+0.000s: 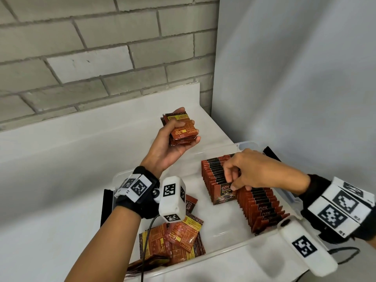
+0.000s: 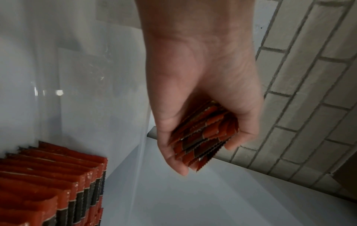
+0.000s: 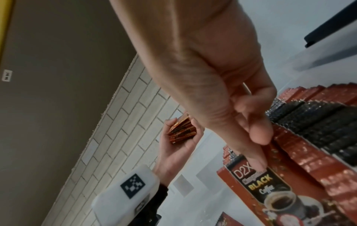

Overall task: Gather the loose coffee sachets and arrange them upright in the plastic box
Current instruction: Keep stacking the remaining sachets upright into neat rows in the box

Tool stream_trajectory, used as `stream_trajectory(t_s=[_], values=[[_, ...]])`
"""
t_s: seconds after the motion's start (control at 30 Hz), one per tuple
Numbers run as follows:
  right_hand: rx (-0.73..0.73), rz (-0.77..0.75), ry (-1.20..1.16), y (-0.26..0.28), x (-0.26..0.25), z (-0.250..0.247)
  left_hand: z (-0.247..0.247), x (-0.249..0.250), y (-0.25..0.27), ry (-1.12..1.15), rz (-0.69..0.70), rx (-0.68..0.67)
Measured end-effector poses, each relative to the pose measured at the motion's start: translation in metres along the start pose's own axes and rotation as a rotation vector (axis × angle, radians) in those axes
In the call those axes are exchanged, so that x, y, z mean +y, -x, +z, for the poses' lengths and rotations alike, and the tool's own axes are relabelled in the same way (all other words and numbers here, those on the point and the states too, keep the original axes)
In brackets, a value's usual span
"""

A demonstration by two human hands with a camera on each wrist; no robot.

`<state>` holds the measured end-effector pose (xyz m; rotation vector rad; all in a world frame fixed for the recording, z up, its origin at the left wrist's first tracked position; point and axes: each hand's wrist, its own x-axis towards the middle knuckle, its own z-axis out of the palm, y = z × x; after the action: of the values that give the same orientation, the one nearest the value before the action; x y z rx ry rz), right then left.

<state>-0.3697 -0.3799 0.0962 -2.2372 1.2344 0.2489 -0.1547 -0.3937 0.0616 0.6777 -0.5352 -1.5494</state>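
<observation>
The white worktop (image 1: 61, 159) carries a clear plastic box (image 1: 240, 249) at about 5 o'clock in the head view. Inside it, two rows of sachets (image 1: 258, 208) stand upright at 3 o'clock, and a loose pile of sachets (image 1: 177, 239) lies flat at 6 o'clock. The left hand (image 1: 168, 145), raised over the box's far edge near the centre, grips a stack of sachets (image 1: 182, 129) with curled fingers. The right hand (image 1: 250, 169) sits on the upright rows, its fingertips (image 3: 258, 134) pinching the front sachet (image 1: 225, 193) by its top edge.
</observation>
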Motion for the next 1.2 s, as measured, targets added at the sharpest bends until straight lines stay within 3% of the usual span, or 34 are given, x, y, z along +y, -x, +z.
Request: stream_trajectory(t_s=[0.5, 0.77, 0.93, 1.07, 1.2], values=[[0.021, 0.015, -0.082, -0.003, 0.007, -0.004, 0.004, 0.0, 0.002, -0.071, -0.018, -0.021], [0.23, -0.037, -0.616, -0.004, -0.001, -0.033, 0.009, -0.005, 0.004, -0.191, -0.01, -0.119], [0.267, -0.017, -0.846, -0.014, -0.006, -0.03, 0.017, -0.01, 0.006, -0.223, -0.025, -0.209], [0.322, -0.054, -1.024, -0.016, -0.007, -0.024, 0.016, -0.011, 0.005, -0.243, -0.028, -0.182], [0.475, -0.177, -1.279, -0.013, -0.005, -0.026, 0.017, -0.011, 0.003, -0.215, -0.071, -0.123]])
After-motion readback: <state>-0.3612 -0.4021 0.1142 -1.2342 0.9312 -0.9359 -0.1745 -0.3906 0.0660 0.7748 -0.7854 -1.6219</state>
